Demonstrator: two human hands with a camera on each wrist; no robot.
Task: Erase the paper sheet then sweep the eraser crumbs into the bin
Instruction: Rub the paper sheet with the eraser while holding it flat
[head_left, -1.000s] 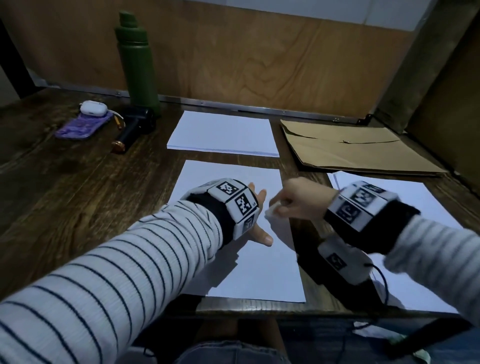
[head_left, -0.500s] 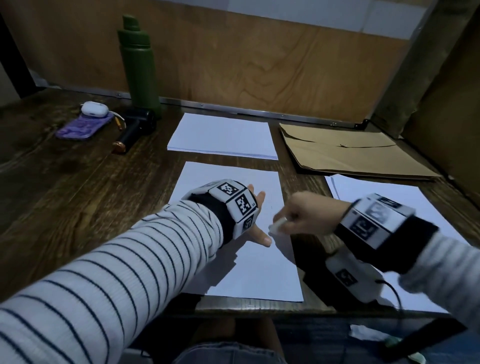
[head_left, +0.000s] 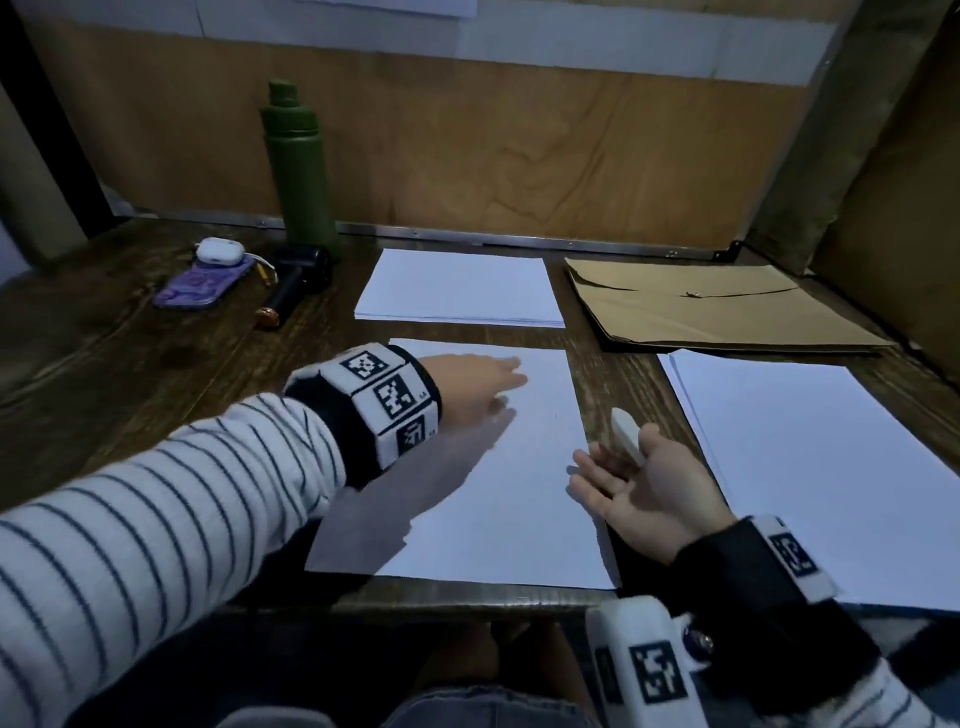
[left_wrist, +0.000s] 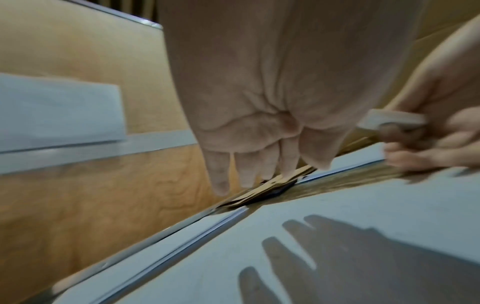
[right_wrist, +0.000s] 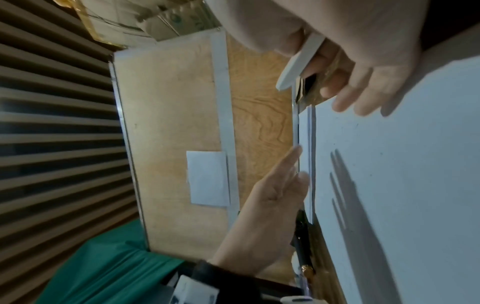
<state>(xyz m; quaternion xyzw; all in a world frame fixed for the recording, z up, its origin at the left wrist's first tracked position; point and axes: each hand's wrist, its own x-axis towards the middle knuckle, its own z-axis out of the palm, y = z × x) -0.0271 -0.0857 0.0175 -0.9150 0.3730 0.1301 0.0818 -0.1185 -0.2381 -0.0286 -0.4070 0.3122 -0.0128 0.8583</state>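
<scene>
Left hand (head_left: 475, 387) is flat, palm down, over the upper part of the centre paper sheet (head_left: 498, 499). Fingers (left_wrist: 219, 174) are straight and close together with narrow gaps. The left wrist view shows the hand's shadow lying separate on the paper, so it hovers just above; actual contact can't be confirmed.

Right hand (head_left: 641, 488) sits at the sheet's right edge, palm turned up, partly over the paper and partly over the bare wooden table (head_left: 130, 374). The white eraser (head_left: 626, 434) is held between the thumb and the base of the index finger, sticking out forward past the hand. The other fingers (right_wrist: 345, 98) are loosely extended and slightly fanned, gripping nothing. The eraser is clear of the paper, above the strip of table between the centre sheet and the right-hand sheet (head_left: 810, 467).

A few faint specks show on the centre sheet near its right edge in the right wrist view; too small to say whether they are crumbs or marks.

Further back: a stack of white paper (head_left: 460, 288), a brown envelope (head_left: 727, 312), a green bottle (head_left: 298, 171), a purple phone (head_left: 202, 283) with a white earbud case (head_left: 218, 250) on it.
</scene>
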